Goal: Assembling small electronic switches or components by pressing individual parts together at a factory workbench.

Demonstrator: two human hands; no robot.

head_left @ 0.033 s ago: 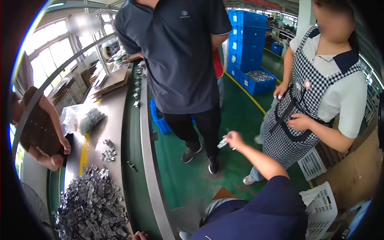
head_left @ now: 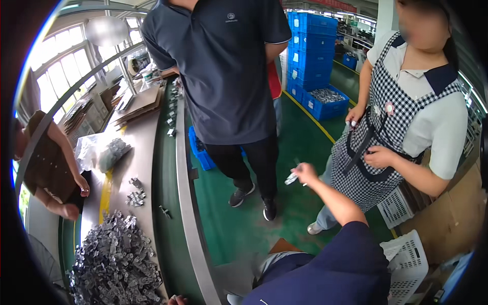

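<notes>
My right hand [head_left: 305,174], at the end of my outstretched right arm, is closed around a small shiny metal part [head_left: 291,178]. It is held in mid-air over the green floor, between a standing person in a dark polo shirt and one in a checkered apron. Only some fingertips of my left hand [head_left: 177,300] show at the lower edge, beside the belt; I cannot tell whether they hold anything. The closest thing to it is a heap of small grey metal parts [head_left: 117,256] on the worktable [head_left: 140,168]. One loose metal part [head_left: 165,211] lies on the dark green belt [head_left: 170,244].
Blue crates [head_left: 312,51] are stacked behind the people, with an open blue crate of metal parts [head_left: 325,104] beside them. At the right stands a white perforated basket [head_left: 412,269]. Clear plastic bags [head_left: 90,151] lie on the worktable, where another person stands at the far left.
My right hand has moved a little to the right and up, still holding the metal part. The whole view has shifted slightly. The loose part on the belt stays put.
</notes>
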